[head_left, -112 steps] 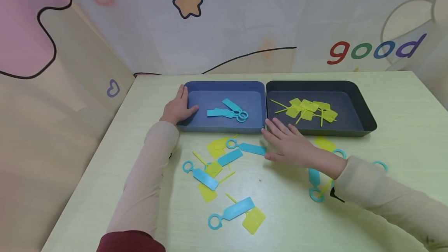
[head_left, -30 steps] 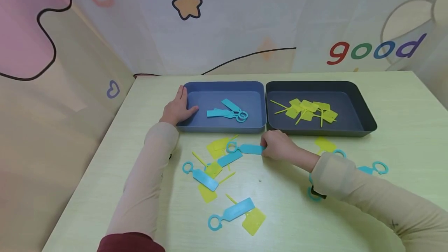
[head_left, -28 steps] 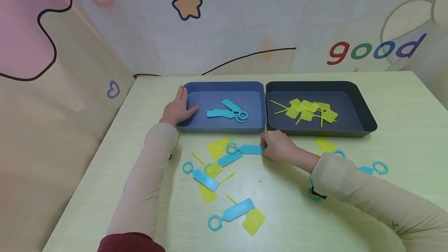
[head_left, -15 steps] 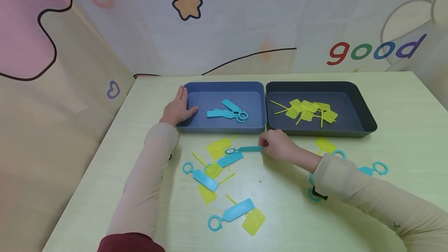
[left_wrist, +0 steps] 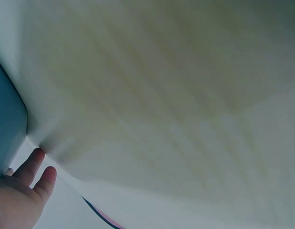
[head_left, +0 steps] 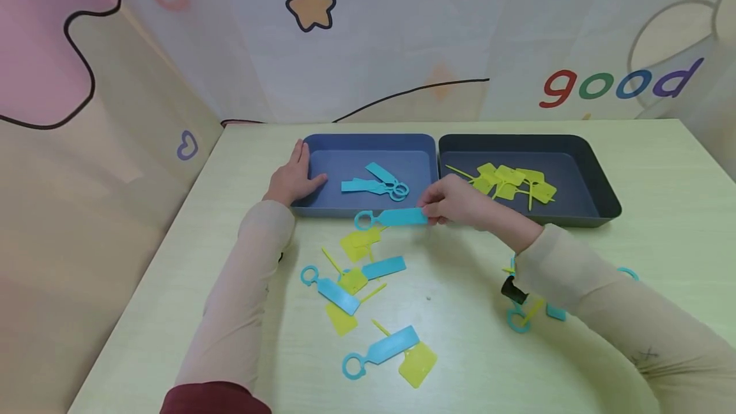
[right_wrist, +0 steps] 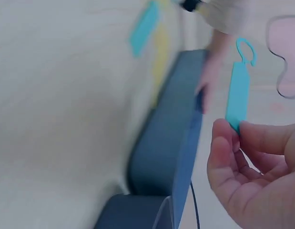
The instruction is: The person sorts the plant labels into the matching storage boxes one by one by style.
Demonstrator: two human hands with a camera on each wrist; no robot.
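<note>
My right hand (head_left: 457,203) pinches a blue plastic tag (head_left: 402,216) by its flat end between thumb and fingers. The tag's ring points left, and it overlaps the front wall of the blue tray (head_left: 322,212) in the head view. In the right wrist view the same tag (right_wrist: 238,93) stands up from the fingertips. My left hand (head_left: 290,177) rests at the blue tray's left side, thumb over the rim and straight fingers along the outside. Several blue tags (head_left: 376,185) lie in this tray. Yellow tags (head_left: 508,181) lie in the black tray (head_left: 581,177).
The trays stand side by side at the back of the table (head_left: 241,350). Loose blue tags (head_left: 338,296) and yellow tags (head_left: 418,363) are scattered in front of them. More tags (head_left: 519,319) lie partly under my right forearm. A printed cloth (head_left: 391,30) hangs behind.
The right hand, open over the table at first, has closed its fingertips on a blue tag and raised it toward the trays. The left hand has stayed at the blue tray.
</note>
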